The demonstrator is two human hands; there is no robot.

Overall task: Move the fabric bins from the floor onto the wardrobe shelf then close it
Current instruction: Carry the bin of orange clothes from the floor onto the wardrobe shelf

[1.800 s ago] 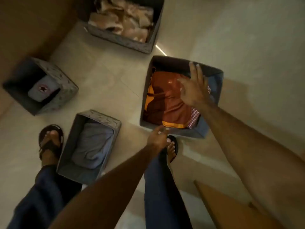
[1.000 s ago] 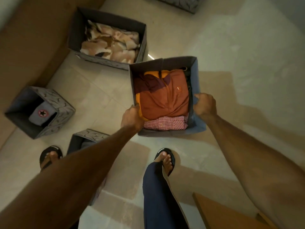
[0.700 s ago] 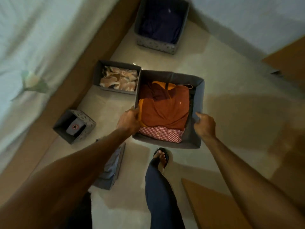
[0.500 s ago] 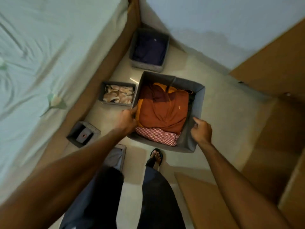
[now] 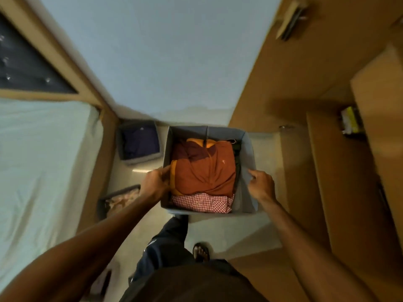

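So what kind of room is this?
Most likely a bedroom: a bed with a pale sheet on the left, a wooden wardrobe on the right, and a fabric bin of folded clothes held between.

You hold the grey fabric bin (image 5: 247,171) of folded clothes (image 5: 205,171) off the floor, left hand (image 5: 153,185) and right hand (image 5: 260,185) gripping its side walls, the open wooden wardrobe (image 5: 340,171) to your right
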